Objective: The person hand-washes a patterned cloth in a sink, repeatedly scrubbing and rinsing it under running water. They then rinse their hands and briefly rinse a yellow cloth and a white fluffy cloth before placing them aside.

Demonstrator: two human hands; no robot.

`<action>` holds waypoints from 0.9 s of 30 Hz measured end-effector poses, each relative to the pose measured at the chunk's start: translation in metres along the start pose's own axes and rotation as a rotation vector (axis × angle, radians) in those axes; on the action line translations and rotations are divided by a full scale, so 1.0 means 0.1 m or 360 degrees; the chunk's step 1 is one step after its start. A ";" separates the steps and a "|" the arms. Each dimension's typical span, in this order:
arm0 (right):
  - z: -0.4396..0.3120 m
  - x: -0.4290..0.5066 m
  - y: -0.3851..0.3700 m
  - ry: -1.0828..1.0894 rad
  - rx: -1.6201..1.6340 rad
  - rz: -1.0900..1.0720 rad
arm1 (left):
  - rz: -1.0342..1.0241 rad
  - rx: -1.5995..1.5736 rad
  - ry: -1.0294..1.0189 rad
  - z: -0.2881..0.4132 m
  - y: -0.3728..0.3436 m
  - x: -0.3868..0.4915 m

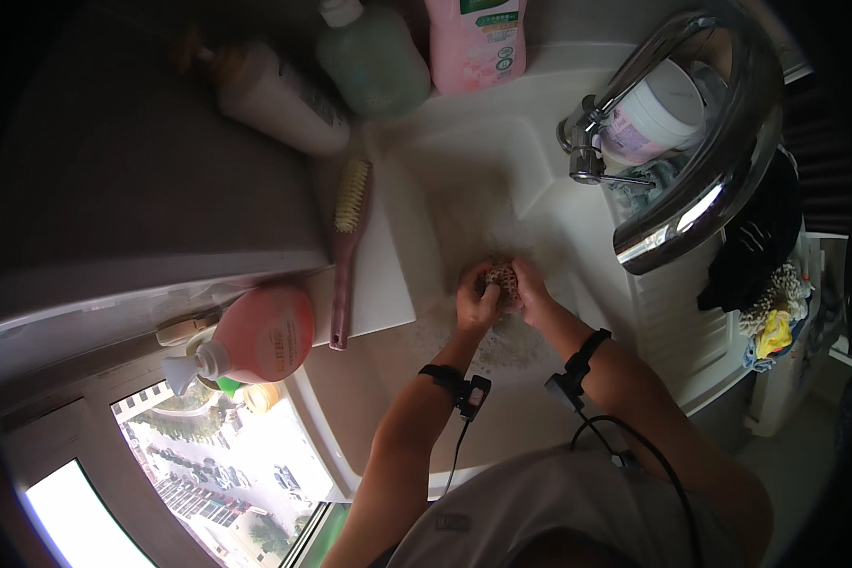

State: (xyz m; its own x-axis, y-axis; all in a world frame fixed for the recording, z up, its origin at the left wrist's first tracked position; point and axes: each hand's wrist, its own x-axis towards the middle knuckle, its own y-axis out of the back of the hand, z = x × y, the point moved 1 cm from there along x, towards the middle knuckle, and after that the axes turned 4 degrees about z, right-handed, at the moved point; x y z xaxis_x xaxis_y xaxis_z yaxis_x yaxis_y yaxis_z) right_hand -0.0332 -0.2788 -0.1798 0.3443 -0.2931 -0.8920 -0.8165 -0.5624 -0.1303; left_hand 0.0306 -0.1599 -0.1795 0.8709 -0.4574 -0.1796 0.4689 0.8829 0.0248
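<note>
Both of my hands grip a bunched, patterned wet cloth (pixel 503 282) low in a white laundry sink (pixel 493 138). My left hand (pixel 477 298) wraps its near side, the thumb pressed over the fabric. My right hand (pixel 530 290) closes on the opposite side, its fingers partly hidden. Cloudy water with foam (pixel 500 348) surrounds them. The ribbed washboard (pixel 681 312) of the sink slopes at the right. What kind of cloth it is, I cannot tell.
A chrome faucet (pixel 671 241) arches over the right side. A scrub brush (pixel 348 248) rests on the left ledge. Bottles (pixel 373 64) stand behind, and a pink pump bottle (pixel 270 334) sits by the window. A white tub (pixel 657 113) is behind the faucet; clothes (pixel 760 234) pile at right.
</note>
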 end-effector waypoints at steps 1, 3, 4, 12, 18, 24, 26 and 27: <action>-0.06 -0.07 -0.03 -0.0068 0.0102 -0.0248 | -0.0038 -0.0015 -0.0084 0.08 0.00 0.00; -0.17 -0.28 -0.06 -0.0347 0.0249 -0.0614 | -0.0108 0.0010 -0.0062 0.28 0.08 -0.04; -0.25 -0.39 -0.05 -0.0397 0.0283 -0.0796 | -0.0065 0.0380 -0.0666 0.44 0.13 0.00; -0.34 -0.53 -0.19 -0.0351 0.0532 -0.0834 | -0.0246 0.0494 -0.1225 0.96 0.14 -0.01; -0.32 -0.56 -0.29 -0.0208 0.0104 -0.0499 | 0.0335 0.0212 -0.0304 0.83 -0.07 -0.14; -0.34 -0.58 -0.38 0.0247 -0.0319 -0.0264 | 0.0415 0.0294 -0.0024 0.74 -0.03 -0.05; -0.33 -0.53 -0.35 0.0581 -0.0753 -0.0145 | 0.0297 0.0273 0.0189 0.67 0.03 -0.06; -0.34 -0.51 -0.32 0.1096 -0.1108 -0.0128 | 0.0241 0.0262 0.0272 0.63 0.06 -0.08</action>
State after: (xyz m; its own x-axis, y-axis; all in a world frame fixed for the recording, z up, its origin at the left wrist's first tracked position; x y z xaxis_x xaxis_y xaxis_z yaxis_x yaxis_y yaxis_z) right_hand -0.0087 -0.2717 -0.1156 0.7623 -0.4963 -0.4155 -0.3993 -0.8658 0.3017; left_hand 0.0361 -0.1577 -0.1162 0.9021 -0.2847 -0.3243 0.3648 0.9045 0.2208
